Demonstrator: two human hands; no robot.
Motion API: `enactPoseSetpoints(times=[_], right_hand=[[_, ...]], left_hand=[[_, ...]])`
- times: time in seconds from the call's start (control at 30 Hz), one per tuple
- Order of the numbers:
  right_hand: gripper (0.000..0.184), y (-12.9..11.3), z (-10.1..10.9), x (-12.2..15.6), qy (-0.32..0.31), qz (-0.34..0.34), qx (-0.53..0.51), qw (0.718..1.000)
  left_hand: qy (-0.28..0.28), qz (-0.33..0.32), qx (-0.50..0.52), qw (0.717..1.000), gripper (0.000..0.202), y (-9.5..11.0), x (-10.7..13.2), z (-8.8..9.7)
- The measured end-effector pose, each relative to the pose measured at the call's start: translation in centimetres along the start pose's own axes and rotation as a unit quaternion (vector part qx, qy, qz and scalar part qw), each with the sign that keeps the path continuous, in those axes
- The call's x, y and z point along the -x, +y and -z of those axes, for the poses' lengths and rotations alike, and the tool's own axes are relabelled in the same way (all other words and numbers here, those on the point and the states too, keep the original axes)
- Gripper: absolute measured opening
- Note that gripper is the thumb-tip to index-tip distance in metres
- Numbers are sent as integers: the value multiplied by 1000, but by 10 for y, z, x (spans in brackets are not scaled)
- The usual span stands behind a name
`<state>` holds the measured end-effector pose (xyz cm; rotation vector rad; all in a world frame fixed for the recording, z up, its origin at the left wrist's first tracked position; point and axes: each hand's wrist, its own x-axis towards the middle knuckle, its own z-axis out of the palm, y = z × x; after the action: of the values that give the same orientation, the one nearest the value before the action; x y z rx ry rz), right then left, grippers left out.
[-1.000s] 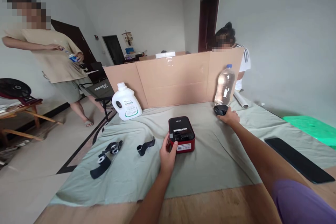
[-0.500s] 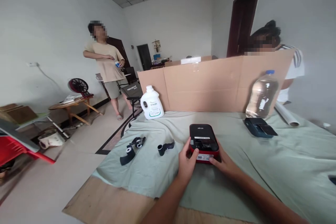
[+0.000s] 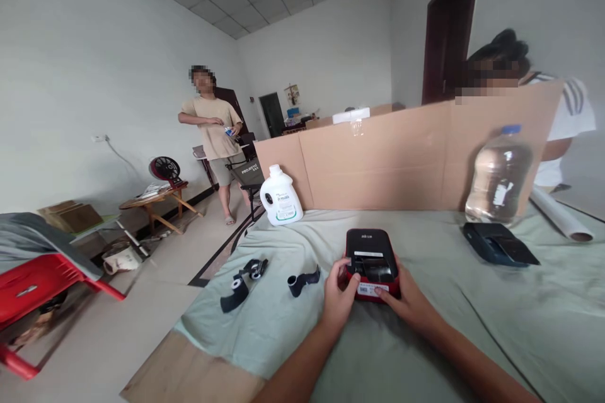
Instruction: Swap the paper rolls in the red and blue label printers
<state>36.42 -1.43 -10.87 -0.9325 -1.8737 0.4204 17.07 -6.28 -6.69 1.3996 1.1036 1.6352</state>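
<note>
A black-and-red label printer (image 3: 371,242) sits on the green cloth in front of me, its small dark window and a white sticker facing up and toward me. My left hand (image 3: 339,295) grips its left side, thumb on the near top edge and fingers along the side. From the right, my right hand (image 3: 410,300) clasps it with the thumb against the near face by the sticker; its other fingers are mostly hidden behind the case. Left of the printer lies a black curled strip roll (image 3: 302,281), and beyond it black strip rolls with a white core (image 3: 234,295).
A white detergent jug (image 3: 282,198) and a cardboard panel (image 3: 373,164) stand at the back. To the right are a large clear bottle (image 3: 498,176), a dark blue device (image 3: 500,244) and a white roll (image 3: 562,214). One person (image 3: 215,129) stands beyond; another (image 3: 574,113) is behind the panel.
My view has turned slightly left and tilted up, shifting the scene rightward. Both hands keep hold of the label printer; the left fingers sit a little nearer its top.
</note>
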Motion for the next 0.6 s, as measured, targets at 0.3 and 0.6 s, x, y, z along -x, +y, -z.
enactPoseSetpoints(times=[0.3,0.6], right_hand=[[106,-3,-1,4,-6,-30,39,999],[107,-8,5,4,-20,-24,69,997]], left_hand=[[3,-9,-56,998,38,-1,-3,5],[-8,-18,-121,992,45,19,-16,29]])
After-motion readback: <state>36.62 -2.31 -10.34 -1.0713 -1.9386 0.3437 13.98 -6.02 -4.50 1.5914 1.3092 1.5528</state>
